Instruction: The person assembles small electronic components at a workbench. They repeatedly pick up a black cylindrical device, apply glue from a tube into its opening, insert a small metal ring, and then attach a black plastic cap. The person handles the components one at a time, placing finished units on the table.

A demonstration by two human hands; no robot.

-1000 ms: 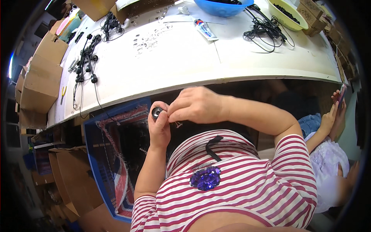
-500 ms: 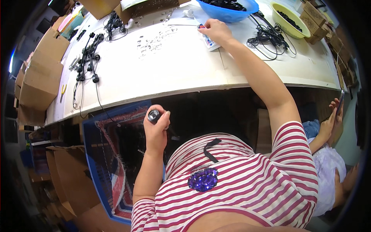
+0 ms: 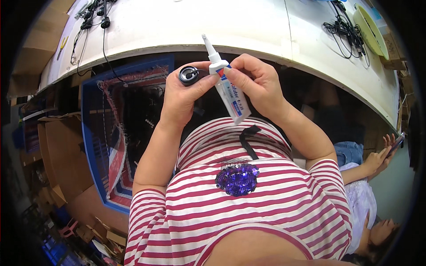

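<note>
In my left hand (image 3: 176, 98) is a short black cylindrical fitting (image 3: 188, 76), its round end with a pale ring facing up. My fingers wrap around it. My right hand (image 3: 264, 86) grips a white glue tube (image 3: 234, 101) between thumb and fingers, just below its neck. The tube's long tapered nozzle points up toward the table, and its flat end hangs down by my striped shirt. My left thumb meets the tube near the neck, so both hands are close together in front of the table edge.
A white table (image 3: 155, 26) spans the top, holding black cables with sockets (image 3: 104, 22), yellow-handled pliers (image 3: 62, 48), a coiled black cable (image 3: 348, 33) and a yellow-green basin (image 3: 372, 33). A blue crate (image 3: 95, 133) stands lower left beside cardboard boxes (image 3: 64, 155). At right, another person holds a phone (image 3: 398, 142).
My right hand has picked the glue tube up off the table and brought it back to my left hand. The left hand with the fitting has risen in view. The view has tilted downward.
</note>
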